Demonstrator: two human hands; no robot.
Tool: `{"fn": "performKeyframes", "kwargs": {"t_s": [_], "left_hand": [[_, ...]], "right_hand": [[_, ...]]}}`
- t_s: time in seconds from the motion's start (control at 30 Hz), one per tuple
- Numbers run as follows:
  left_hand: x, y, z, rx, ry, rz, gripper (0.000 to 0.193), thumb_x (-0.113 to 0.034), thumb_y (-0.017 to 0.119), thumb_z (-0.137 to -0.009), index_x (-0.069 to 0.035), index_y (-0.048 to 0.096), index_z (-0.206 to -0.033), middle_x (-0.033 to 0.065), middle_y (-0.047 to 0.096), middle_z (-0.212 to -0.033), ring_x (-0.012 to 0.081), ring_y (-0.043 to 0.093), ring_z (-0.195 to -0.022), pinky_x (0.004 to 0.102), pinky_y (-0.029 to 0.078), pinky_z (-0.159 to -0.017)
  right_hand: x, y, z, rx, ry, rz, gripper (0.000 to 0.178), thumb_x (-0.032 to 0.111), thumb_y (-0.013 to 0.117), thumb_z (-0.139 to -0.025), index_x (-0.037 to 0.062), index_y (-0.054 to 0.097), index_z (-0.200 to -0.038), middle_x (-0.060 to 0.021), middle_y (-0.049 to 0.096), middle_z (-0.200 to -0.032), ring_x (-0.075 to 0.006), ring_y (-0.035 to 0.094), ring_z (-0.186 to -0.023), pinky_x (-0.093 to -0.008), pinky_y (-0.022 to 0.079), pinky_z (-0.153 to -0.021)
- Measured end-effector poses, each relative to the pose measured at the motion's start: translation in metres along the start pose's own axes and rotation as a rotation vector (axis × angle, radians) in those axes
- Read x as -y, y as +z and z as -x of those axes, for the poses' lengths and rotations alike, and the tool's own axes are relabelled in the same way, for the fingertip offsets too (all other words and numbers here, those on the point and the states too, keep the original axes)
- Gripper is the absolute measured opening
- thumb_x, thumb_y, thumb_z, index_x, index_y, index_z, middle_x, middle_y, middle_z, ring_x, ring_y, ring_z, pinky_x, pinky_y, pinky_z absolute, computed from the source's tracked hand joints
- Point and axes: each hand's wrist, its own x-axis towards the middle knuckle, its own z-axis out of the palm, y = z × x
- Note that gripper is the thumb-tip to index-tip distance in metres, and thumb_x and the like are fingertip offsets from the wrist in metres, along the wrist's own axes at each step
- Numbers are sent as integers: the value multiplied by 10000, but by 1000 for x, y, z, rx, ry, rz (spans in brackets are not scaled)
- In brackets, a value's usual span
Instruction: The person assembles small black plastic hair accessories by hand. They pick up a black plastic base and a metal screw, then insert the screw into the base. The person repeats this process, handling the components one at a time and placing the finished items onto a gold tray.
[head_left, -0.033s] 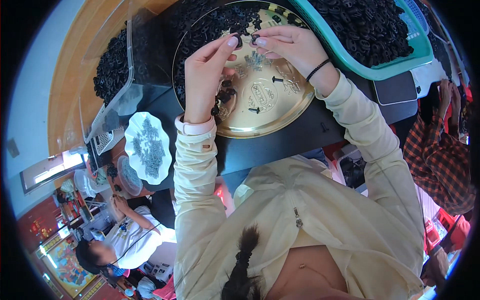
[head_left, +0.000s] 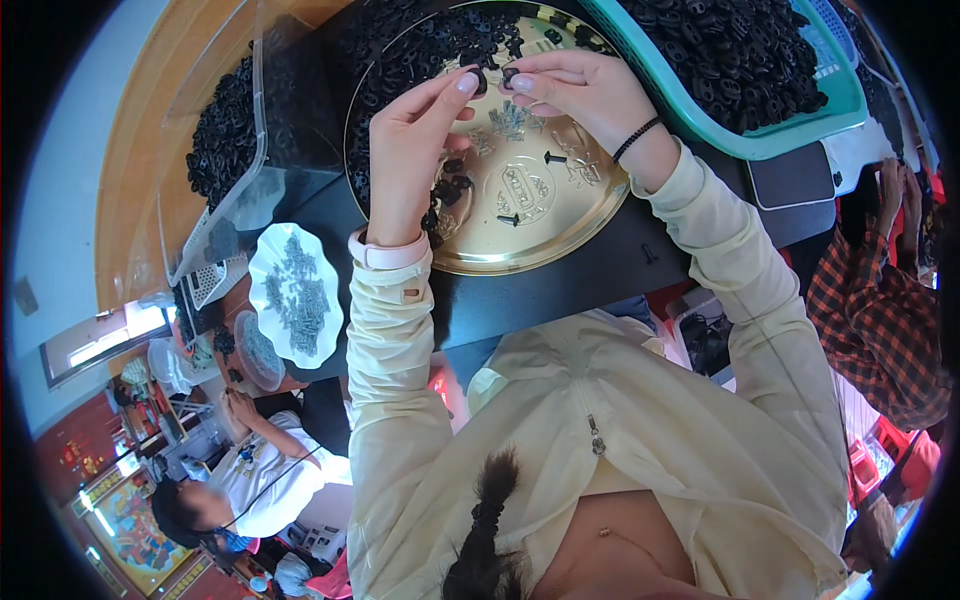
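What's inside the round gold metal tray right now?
The round gold metal tray holds small black ring parts, loose black screws and small silvery pieces; the hands cover part.

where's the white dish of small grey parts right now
In the head view the white dish sits at the left, just outside the left hand's forearm, below the clear bin of black rings and left of the gold tray.

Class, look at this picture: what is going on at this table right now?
A person in a cream jacket holds both hands over a round gold tray. The left hand and the right hand each pinch a small black ring at the fingertips, close together. Loose black rings and small metal parts lie on the tray. A teal basket of black rings stands to the right.
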Motion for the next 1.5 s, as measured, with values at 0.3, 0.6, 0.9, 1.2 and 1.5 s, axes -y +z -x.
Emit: {"fn": "performKeyframes", "kwargs": {"t_s": [0.3, 0.6, 0.9, 1.2, 1.5], "left_hand": [[5, -1, 2, 104, -22, 52, 288, -205, 655, -861, -14, 649, -1077, 43, 663, -937, 72, 581, -781, 185, 463, -587], [3, -7, 11, 249, 14, 80, 278, -209, 624, -887, -18, 648, -1088, 52, 670, -890, 87, 626, -758, 191, 509, -629], [3, -3, 17, 250, 22, 230, 240, -178, 611, -894, -8, 656, -1057, 48, 664, -847, 85, 617, -725, 201, 516, -650], [-2, -3, 18, 224, 7, 229, 298, -243, 595, -904, -5, 642, -1077, 55, 664, -873, 89, 615, -773, 201, 507, -638], [-22, -38, -1, -64, 187, -153, 345, -268, 580, -900, -56, 609, -1170, 36, 662, -1032, 65, 581, -790, 181, 445, -636]], "right_hand": [[0, -1, 0, 94, 46, -38, 359, 189, 681, -834, 35, 603, -1148, -76, 661, -1012, -128, 632, -901, -248, 523, -786], [15, -5, 2, 433, 164, -141, 486, 208, 609, -891, 107, 455, -1341, -38, 592, -1181, -93, 593, -980, -215, 506, -811], [0, 0, -1, 449, 18, -98, 431, 251, 605, -891, 146, 515, -1299, -16, 613, -1122, -87, 595, -959, -240, 522, -805], [6, 10, 3, 321, -128, -17, 343, 207, 600, -891, 124, 587, -1224, -4, 650, -1010, -85, 611, -892, -236, 510, -773], [73, 14, -6, 108, -224, -1012, 597, 410, 432, -928, -3, 265, -1326, -155, 480, -1267, -189, 606, -947, -297, 513, -797]]}}
